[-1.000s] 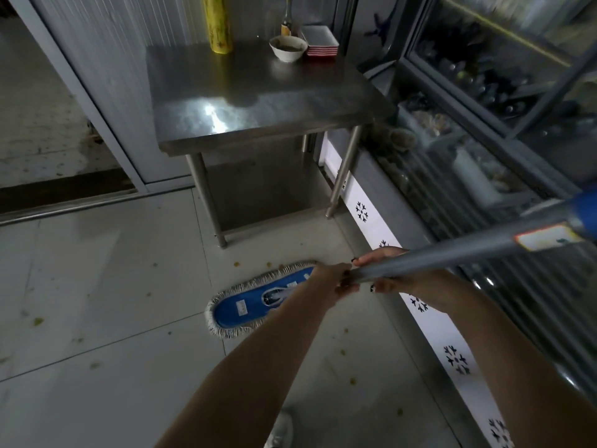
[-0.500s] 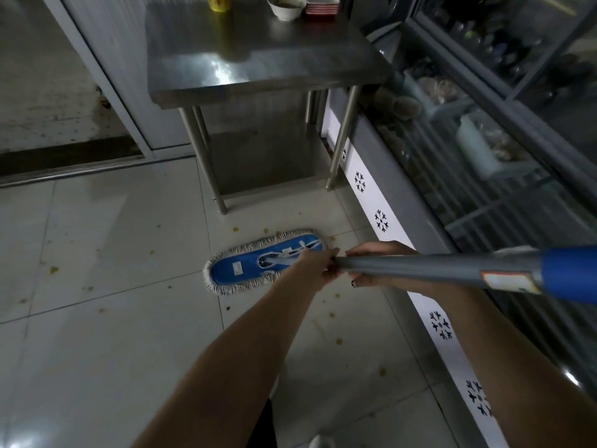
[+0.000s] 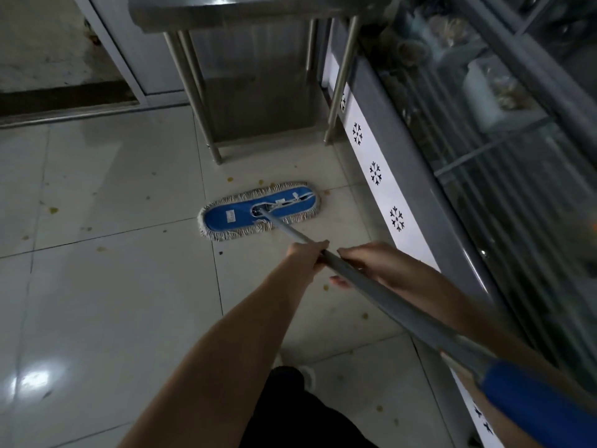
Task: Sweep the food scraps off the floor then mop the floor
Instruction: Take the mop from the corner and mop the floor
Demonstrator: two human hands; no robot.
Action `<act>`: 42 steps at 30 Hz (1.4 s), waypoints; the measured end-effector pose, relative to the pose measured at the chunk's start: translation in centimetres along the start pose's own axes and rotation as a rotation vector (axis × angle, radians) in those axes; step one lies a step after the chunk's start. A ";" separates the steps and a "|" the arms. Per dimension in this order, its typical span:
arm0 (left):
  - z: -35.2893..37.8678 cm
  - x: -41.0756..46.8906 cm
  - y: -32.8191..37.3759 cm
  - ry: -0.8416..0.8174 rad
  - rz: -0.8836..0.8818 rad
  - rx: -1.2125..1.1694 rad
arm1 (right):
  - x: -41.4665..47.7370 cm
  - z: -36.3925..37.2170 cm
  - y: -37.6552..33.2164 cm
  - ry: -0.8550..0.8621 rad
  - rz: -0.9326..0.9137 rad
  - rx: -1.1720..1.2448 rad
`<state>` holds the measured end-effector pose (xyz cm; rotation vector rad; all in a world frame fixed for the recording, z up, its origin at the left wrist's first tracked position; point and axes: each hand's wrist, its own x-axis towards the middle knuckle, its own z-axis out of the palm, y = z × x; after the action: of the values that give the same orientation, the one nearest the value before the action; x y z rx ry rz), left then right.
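Note:
A flat blue mop head [image 3: 258,209] with a pale fringe lies flat on the white tiled floor [image 3: 106,305], just in front of the steel table's legs. Its grey handle [image 3: 381,295] runs back toward me and ends in a blue grip at the lower right. My left hand [image 3: 307,253] grips the handle lower down, closer to the mop head. My right hand [image 3: 365,263] grips it just behind the left. Small yellow-brown food scraps [image 3: 230,179] dot the tiles around the mop head and to the left.
A steel table [image 3: 206,92] stands at the top centre, its legs close to the mop head. A glass-fronted display fridge [image 3: 484,163] with a snowflake strip lines the right side. A door threshold [image 3: 64,116] crosses the top left. My shoe and dark trouser leg [image 3: 290,399] show below.
The view has tipped further down, so the table top has left the frame. The handle now slopes down steeply toward the mop head, which sits a little further from my hands.

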<state>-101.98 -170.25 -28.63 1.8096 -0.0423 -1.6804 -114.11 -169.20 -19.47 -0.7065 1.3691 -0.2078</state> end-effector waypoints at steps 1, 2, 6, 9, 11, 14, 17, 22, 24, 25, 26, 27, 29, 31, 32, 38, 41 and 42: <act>-0.4 0.0 -0.5 0.002 -0.007 0.007 | 0.0 0.6 0.8 -0.011 0.029 0.026; -0.8 0.0 -1.0 0.002 -0.014 0.009 | 0.1 1.1 1.5 -0.030 0.057 0.057; -2.7 -0.2 -3.0 -0.020 -0.034 -0.030 | 0.1 3.1 4.3 -0.174 0.158 0.295; -4.3 -0.4 -4.4 -0.058 -0.060 -0.085 | -0.1 4.6 6.5 -0.176 0.237 0.438; -5.5 -0.4 -5.5 -0.086 -0.078 -0.085 | -0.2 5.9 8.1 -0.143 0.316 0.495; -6.8 0.0 -7.1 -0.128 -0.097 -0.092 | 0.0 7.3 10.5 -0.132 0.386 0.541; -7.4 0.0 -8.4 -0.135 -0.106 -0.109 | -0.4 7.9 12.4 -0.201 0.441 0.600; -7.6 -0.8 -10.0 -0.144 -0.072 -0.058 | -2.1 8.3 14.5 -0.157 0.424 0.567; -7.5 -1.4 -10.8 -0.164 -0.074 -0.103 | -2.7 8.1 15.2 -0.150 0.419 0.539; -7.4 -1.7 -11.4 -0.174 -0.082 -0.137 | -2.9 7.9 15.5 -0.167 0.427 0.525; -7.3 -2.0 -11.9 -0.180 -0.085 -0.167 | -3.1 7.8 15.8 -0.191 0.440 0.513; -7.1 -2.2 -12.5 -0.180 -0.085 -0.185 | -3.2 7.6 16.1 -0.215 0.455 0.507; -6.6 -2.3 -13.4 -0.170 -0.081 -0.214 | -3.5 7.4 16.5 -0.239 0.469 0.503; -6.2 -2.5 -14.2 -0.169 -0.070 -0.228 | -3.7 7.1 17.2 -0.238 0.453 0.483; -5.9 -2.7 -14.8 -0.166 -0.060 -0.229 | -3.9 6.9 17.7 -0.229 0.449 0.458; -4.8 -3.6 -17.9 -0.146 -0.017 -0.347 | -4.5 6.0 20.3 -0.182 0.465 0.348; -4.5 -4.4 -18.5 -0.174 -0.072 -0.337 | -5.1 5.3 21.1 -0.178 0.479 0.313; -4.4 -4.6 -18.6 -0.183 -0.084 -0.326 | -5.3 5.0 21.2 -0.175 0.488 0.302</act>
<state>-106.31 -151.72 -33.62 1.4317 0.2196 -1.7899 -116.10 -148.23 -27.07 -0.1241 1.2661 0.0375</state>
